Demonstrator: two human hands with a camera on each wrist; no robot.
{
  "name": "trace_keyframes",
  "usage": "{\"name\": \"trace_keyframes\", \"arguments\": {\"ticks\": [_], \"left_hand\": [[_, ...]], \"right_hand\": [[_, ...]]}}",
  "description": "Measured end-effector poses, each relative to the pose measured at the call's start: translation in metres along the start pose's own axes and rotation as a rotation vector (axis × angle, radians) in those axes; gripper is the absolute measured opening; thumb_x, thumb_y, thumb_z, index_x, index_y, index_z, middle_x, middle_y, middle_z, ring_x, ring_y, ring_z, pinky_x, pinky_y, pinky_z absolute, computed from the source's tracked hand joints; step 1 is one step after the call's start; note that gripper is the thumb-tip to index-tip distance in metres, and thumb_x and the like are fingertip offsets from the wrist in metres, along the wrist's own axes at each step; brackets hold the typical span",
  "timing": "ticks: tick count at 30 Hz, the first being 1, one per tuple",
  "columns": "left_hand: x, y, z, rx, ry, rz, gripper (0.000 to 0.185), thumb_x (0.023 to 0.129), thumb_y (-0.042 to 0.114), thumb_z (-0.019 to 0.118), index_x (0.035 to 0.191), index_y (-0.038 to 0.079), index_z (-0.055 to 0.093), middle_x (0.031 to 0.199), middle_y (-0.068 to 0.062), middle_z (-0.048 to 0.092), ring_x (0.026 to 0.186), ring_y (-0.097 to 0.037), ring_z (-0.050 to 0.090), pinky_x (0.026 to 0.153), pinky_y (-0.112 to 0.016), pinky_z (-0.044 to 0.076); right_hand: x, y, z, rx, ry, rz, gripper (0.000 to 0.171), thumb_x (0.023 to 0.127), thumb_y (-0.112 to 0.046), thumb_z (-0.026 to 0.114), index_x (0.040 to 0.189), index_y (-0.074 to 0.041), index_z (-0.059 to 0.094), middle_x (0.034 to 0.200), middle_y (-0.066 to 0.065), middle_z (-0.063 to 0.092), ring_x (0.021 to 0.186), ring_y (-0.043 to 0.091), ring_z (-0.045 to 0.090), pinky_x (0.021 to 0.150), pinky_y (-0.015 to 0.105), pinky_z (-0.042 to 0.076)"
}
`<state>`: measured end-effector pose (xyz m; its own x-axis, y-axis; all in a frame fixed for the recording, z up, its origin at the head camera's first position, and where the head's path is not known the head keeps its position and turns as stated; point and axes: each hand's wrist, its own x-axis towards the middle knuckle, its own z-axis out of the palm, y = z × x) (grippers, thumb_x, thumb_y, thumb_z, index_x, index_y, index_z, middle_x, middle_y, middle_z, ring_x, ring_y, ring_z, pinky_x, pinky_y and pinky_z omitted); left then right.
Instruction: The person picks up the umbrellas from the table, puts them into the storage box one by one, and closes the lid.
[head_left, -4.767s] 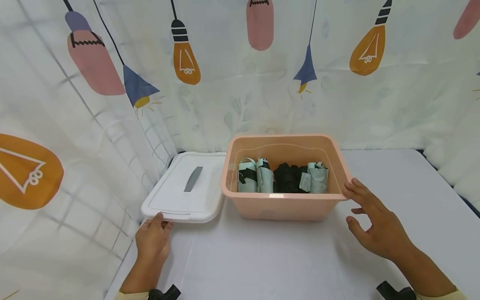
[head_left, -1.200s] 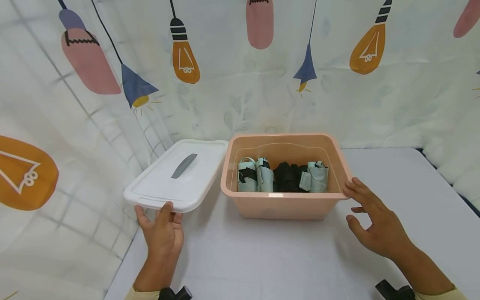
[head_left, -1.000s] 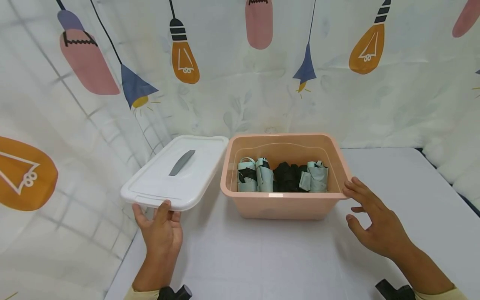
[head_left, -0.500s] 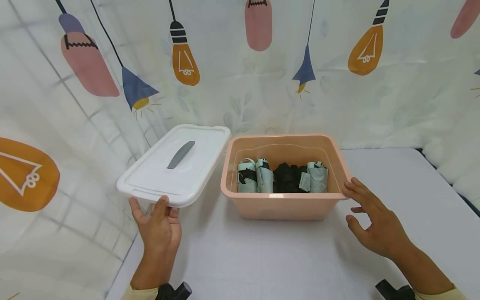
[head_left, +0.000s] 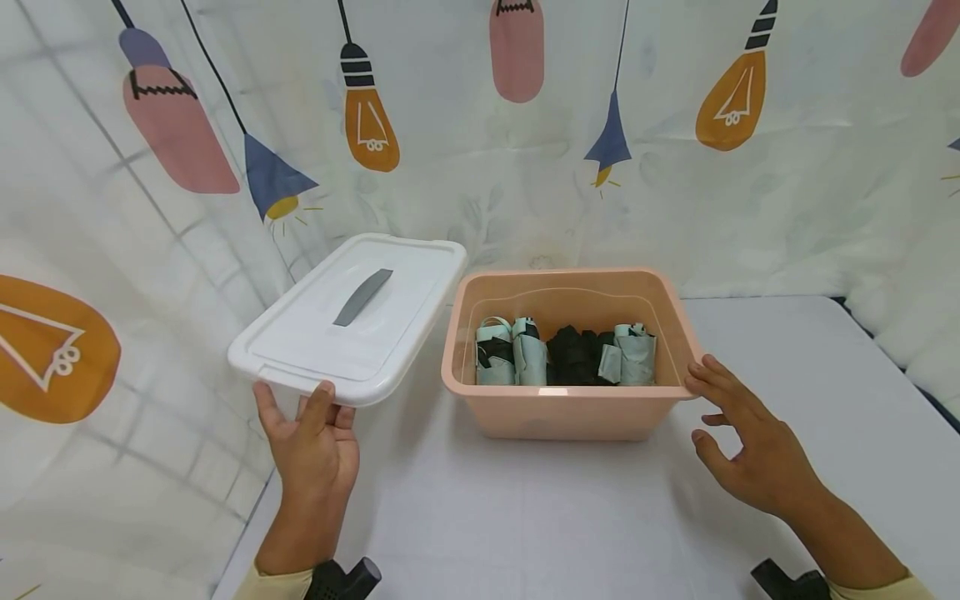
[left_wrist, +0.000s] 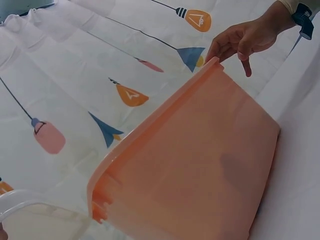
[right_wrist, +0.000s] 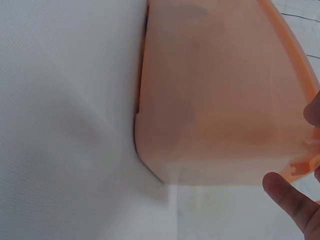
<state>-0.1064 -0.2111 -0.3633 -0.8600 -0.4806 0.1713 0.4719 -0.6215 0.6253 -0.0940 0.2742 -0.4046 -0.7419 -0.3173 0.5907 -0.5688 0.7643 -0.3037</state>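
A white lid (head_left: 352,321) with a grey handle (head_left: 363,297) is held up at the left, tilted, with its far edge higher. My left hand (head_left: 315,454) grips its front edge; some of the fingers are hidden beneath. The peach plastic box (head_left: 562,417) stands on the table to the right of the lid, its top uncovered. My right hand (head_left: 750,450) rests its extended fingertips on the box's front right rim corner, thumb held apart below. Inside the box are rolled pale green bundles (head_left: 530,358) and a black one (head_left: 573,354), resembling folded umbrellas.
A white cloth covers the table (head_left: 562,517). Behind and to the left hangs a white curtain (head_left: 465,125) printed with lamps and bulbs. A wire grid shows through it at the left, close to the lid.
My left hand has raised the lid from the table, tilting it and bringing its far edge higher. The right hand and the box have stayed in place.
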Motion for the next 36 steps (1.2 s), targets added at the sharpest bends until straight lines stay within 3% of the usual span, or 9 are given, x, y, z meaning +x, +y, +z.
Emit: {"name": "trace_keyframes", "arguments": {"ticks": [13,24,36], "left_hand": [[0.002,0.000,0.009,-0.040,-0.003,-0.027,0.100,0.096,-0.017,0.058,0.161,0.040,0.009,0.155,-0.021,0.037,0.093,-0.024,0.068,0.075,-0.029,0.060],[0.002,-0.002,0.013,-0.049,-0.046,-0.037,0.099,0.097,-0.017,0.057,0.162,0.040,0.008,0.156,-0.020,0.037,0.104,-0.028,0.069,0.084,-0.035,0.059],[0.004,-0.007,0.018,-0.035,-0.064,-0.108,0.099,0.098,-0.014,0.057,0.164,0.039,0.007,0.157,-0.017,0.039,0.116,-0.031,0.067,0.090,-0.038,0.054]], "right_hand": [[-0.001,-0.001,0.000,0.000,0.007,0.001,0.076,0.076,-0.003,0.068,0.150,-0.006,0.049,0.161,0.010,0.039,0.145,-0.002,0.031,0.080,0.007,0.049],[0.000,-0.002,-0.001,-0.011,0.008,0.006,0.078,0.075,-0.001,0.070,0.149,-0.007,0.049,0.161,0.009,0.040,0.144,-0.006,0.030,0.079,0.008,0.050],[0.000,-0.001,0.001,-0.014,0.007,0.003,0.078,0.075,-0.003,0.070,0.150,-0.008,0.049,0.161,0.008,0.039,0.146,-0.003,0.030,0.081,0.005,0.046]]}}
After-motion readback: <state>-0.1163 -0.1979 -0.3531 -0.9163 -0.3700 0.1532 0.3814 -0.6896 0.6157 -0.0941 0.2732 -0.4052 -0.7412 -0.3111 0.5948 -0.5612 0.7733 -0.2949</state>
